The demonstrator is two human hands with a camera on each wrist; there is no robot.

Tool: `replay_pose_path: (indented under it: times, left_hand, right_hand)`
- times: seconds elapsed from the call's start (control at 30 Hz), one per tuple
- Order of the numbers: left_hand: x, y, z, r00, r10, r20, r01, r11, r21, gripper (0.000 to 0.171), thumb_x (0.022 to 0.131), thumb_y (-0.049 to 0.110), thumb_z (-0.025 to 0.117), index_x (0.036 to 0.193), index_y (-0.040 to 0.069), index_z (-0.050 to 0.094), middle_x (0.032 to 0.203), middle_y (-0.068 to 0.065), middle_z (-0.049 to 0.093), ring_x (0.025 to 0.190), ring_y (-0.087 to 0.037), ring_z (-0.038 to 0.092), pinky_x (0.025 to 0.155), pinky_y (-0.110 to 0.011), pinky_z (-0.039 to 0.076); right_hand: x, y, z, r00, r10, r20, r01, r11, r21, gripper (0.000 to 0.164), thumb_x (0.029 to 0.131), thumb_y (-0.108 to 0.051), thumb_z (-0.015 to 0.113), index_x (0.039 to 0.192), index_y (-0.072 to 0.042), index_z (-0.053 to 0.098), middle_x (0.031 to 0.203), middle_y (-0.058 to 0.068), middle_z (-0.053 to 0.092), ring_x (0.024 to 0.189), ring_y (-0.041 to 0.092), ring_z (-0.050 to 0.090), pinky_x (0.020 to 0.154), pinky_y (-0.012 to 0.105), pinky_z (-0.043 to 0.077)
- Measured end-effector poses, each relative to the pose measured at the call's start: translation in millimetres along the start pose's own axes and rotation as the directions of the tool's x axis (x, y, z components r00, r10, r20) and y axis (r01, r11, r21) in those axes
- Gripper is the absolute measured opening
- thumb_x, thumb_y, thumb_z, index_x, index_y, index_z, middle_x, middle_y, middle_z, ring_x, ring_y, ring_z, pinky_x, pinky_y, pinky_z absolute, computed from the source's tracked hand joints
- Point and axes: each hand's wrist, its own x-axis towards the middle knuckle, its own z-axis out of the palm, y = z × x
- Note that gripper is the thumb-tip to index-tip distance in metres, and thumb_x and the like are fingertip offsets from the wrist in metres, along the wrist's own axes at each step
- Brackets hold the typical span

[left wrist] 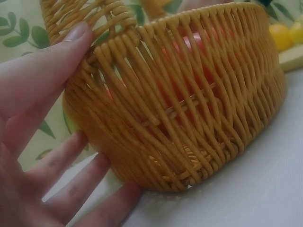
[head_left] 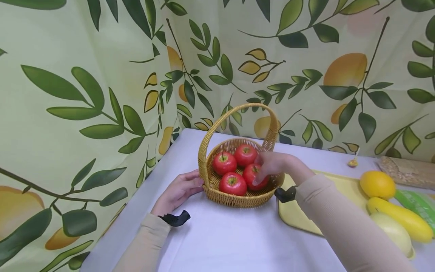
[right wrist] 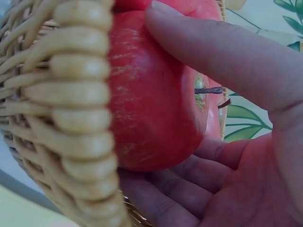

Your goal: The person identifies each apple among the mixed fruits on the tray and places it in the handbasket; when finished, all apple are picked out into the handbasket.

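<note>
A woven wicker basket [head_left: 228, 201] with a tall arched handle stands upright on the white cloth, several red apples inside. My left hand [head_left: 181, 189] touches the basket's left side. Its thumb lies by the foot of the handle, and the spread fingers [left wrist: 78, 177] rest against the outer wall. Inside the basket, on its right, my right hand [head_left: 274, 164] grips a red apple [right wrist: 151, 94]. The thumb lies over this apple and the other fingers go round beneath it; its stem points toward the palm. The basket's rim hides part of the apple in the right wrist view.
Right of the basket lies a yellow tray [head_left: 292, 215], partly under my right forearm. Beyond that forearm are an orange fruit [head_left: 378, 184], a long yellow fruit [head_left: 401, 219], a pale round fruit [head_left: 391, 230] and a green packet [head_left: 416, 204]. A leaf-patterned cloth [head_left: 238, 56] hangs behind.
</note>
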Motion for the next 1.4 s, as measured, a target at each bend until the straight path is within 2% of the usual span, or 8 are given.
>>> replay_pose_path:
  times: [0.2, 0.3, 0.4, 0.47, 0.73, 0.93, 1.17, 1.4]
  left_hand:
    - [-0.8, 0.6, 0.5, 1.0, -0.002, 0.021, 0.003, 1.0, -0.005, 0.026, 0.097, 0.002, 0.066, 0.119, 0.011, 0.077, 0.16, -0.019, 0.037, 0.128, -0.021, 0.056, 0.106, -0.043, 0.05]
    - [-1.3, 1.8, 1.2, 0.999, 0.011, 0.032, -0.011, 1.0, -0.003, 0.03, 0.097, 0.002, 0.066, 0.127, -0.001, 0.071, 0.16, -0.02, 0.037, 0.127, -0.022, 0.056, 0.106, -0.042, 0.05]
    - [-0.6, 3.9, 2.7, 0.999, 0.023, 0.038, -0.023, 1.0, 0.004, 0.044, 0.097, 0.002, 0.066, 0.136, -0.015, 0.056, 0.16, -0.02, 0.038, 0.129, -0.023, 0.056, 0.106, -0.042, 0.05]
    - [0.2, 5.1, 3.8, 0.999, 0.023, 0.04, -0.024, 1.0, 0.013, 0.048, 0.098, 0.003, 0.066, 0.139, -0.017, 0.05, 0.159, -0.019, 0.038, 0.129, -0.024, 0.055, 0.106, -0.042, 0.049]
    - [-1.2, 4.7, 5.9, 1.0, 0.006, 0.02, -0.006, 1.0, 0.013, 0.046, 0.097, 0.005, 0.068, 0.138, -0.012, 0.056, 0.159, -0.018, 0.039, 0.129, -0.024, 0.056, 0.107, -0.042, 0.049]
    - [-7.1, -3.7, 6.1, 1.0, -0.013, 0.004, 0.013, 1.0, 0.005, 0.039, 0.099, 0.006, 0.067, 0.135, -0.007, 0.062, 0.157, -0.018, 0.042, 0.125, -0.021, 0.059, 0.105, -0.042, 0.051]
    - [-9.2, -2.3, 8.2, 1.0, 0.023, -0.013, -0.022, 1.0, 0.007, 0.038, 0.1, 0.005, 0.065, 0.136, -0.005, 0.062, 0.15, -0.024, 0.048, 0.12, -0.023, 0.062, 0.104, -0.042, 0.051]
    - [-15.4, 7.3, 13.8, 0.999, 0.048, -0.023, -0.046, 0.996, 0.072, 0.027, 0.099, 0.008, 0.068, 0.125, 0.001, 0.068, 0.135, -0.024, 0.058, 0.112, -0.028, 0.067, 0.102, -0.046, 0.052]
  right_hand:
    - [-3, 0, 2, 1.0, 0.006, -0.022, -0.005, 1.0, 0.029, 0.067, 0.074, -0.026, 0.092, 0.125, -0.003, 0.055, 0.12, 0.011, 0.06, 0.118, 0.032, 0.054, 0.095, 0.051, 0.055]
    - [-4, 1, 2, 0.999, -0.015, -0.033, 0.016, 1.0, 0.015, 0.067, 0.074, -0.027, 0.092, 0.125, -0.003, 0.056, 0.119, 0.011, 0.061, 0.116, 0.031, 0.055, 0.095, 0.049, 0.055]
    - [-5, 2, 2, 0.999, -0.034, -0.042, 0.035, 0.999, 0.011, 0.066, 0.075, -0.027, 0.092, 0.126, -0.004, 0.056, 0.119, 0.01, 0.061, 0.115, 0.03, 0.056, 0.095, 0.047, 0.055]
    - [-6, 2, 2, 0.998, -0.044, -0.045, 0.044, 0.999, 0.012, 0.066, 0.075, -0.026, 0.092, 0.126, -0.004, 0.056, 0.119, 0.01, 0.061, 0.115, 0.03, 0.057, 0.095, 0.047, 0.055]
    - [-12, 2, 5, 0.996, -0.062, -0.069, 0.062, 0.998, 0.004, 0.072, 0.076, -0.024, 0.09, 0.133, -0.002, 0.052, 0.124, 0.012, 0.059, 0.119, 0.032, 0.054, 0.1, 0.051, 0.052]
    - [-20, 7, 12, 0.993, -0.09, -0.07, 0.089, 0.996, -0.027, 0.08, 0.079, -0.032, 0.088, 0.14, 0.0, 0.048, 0.129, 0.013, 0.058, 0.123, 0.033, 0.053, 0.102, 0.053, 0.051]
    - [-39, 17, 9, 0.973, -0.119, -0.197, 0.118, 0.993, -0.017, 0.092, 0.086, -0.045, 0.08, 0.153, 0.001, 0.037, 0.149, 0.024, 0.047, 0.135, 0.043, 0.045, 0.104, 0.06, 0.047]
    - [-67, 34, 12, 0.933, -0.159, -0.323, 0.192, 0.979, 0.072, 0.07, 0.095, -0.046, 0.072, 0.143, 0.0, 0.05, 0.142, 0.021, 0.055, 0.131, 0.044, 0.051, 0.098, 0.056, 0.053]
